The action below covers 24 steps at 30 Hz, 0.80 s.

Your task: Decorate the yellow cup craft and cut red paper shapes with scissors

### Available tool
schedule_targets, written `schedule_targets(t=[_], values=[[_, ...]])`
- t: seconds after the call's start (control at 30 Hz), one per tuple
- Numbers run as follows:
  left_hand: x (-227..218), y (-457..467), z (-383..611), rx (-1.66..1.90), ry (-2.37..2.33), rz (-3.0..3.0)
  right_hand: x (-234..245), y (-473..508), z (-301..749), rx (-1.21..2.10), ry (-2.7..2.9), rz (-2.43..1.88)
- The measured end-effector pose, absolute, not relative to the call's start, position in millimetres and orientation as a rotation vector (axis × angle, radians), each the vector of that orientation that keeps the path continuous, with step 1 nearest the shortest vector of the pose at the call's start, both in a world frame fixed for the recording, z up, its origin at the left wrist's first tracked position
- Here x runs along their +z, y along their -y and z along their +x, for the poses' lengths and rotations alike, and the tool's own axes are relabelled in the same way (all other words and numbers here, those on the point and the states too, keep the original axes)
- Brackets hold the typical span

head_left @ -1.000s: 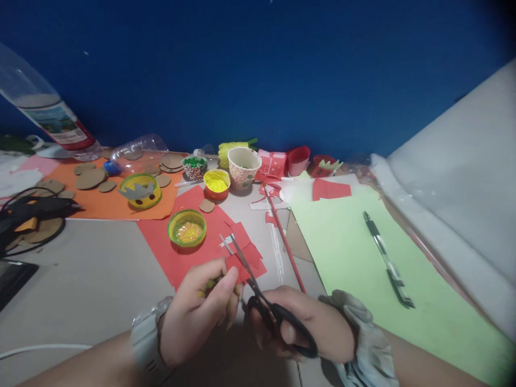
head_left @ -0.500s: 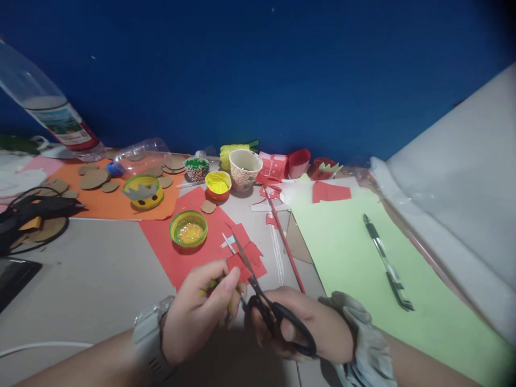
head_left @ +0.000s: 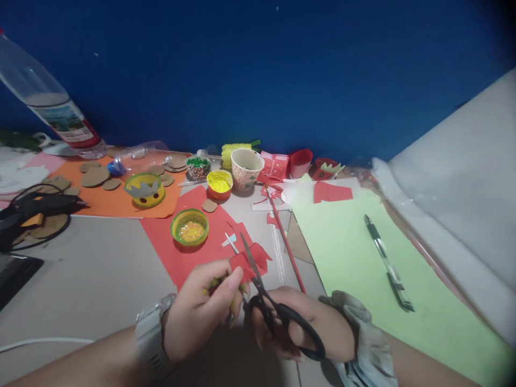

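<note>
My left hand (head_left: 205, 306) is closed, pinching a small piece of red paper (head_left: 242, 264) between thumb and fingers. In my right hand (head_left: 310, 325) is a pair of black-handled scissors (head_left: 300, 328), my fingers through its loops. Its blades point up and away from me, parted around the red piece, one on top and the other partly under it. Beneath lies a red sheet (head_left: 161, 234) with cut edges. On that sheet stands a small green and yellow dish (head_left: 189, 228) with yellow contents. The fingertips of my left hand are partly hidden.
Behind are a patterned paper cup (head_left: 245, 172), a cup of yellow paint (head_left: 220, 185) and a green-filled cup (head_left: 198, 167). A red brush (head_left: 285, 239) lies right of the scissors. A pen (head_left: 387, 263) rests on green paper (head_left: 338, 258). A glue gun (head_left: 36, 209) and a bottle (head_left: 60, 118) are left.
The scissors' handles have spread further apart and the blades have opened a little. The red piece has shifted slightly to the right. My left hand keeps its pinch.
</note>
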<state>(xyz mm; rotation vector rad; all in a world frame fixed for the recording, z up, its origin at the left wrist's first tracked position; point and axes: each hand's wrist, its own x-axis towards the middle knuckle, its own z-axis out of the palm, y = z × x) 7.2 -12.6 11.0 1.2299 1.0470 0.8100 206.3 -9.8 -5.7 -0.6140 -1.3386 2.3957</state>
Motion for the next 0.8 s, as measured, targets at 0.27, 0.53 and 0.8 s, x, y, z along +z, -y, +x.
schedule_targets(t=[0.27, 0.53, 0.8], values=[[17, 12, 8, 0.815, -0.997, 1.227, -11, 8, 210, 2.409, 1.418, -0.627], [16, 12, 5, 0.800, -0.967, 1.267, -1, 11, 206, 2.318, 1.371, -0.736], [17, 12, 4, 0.817, -0.918, 1.311, 0, 11, 207, 2.316, 1.372, -0.684]])
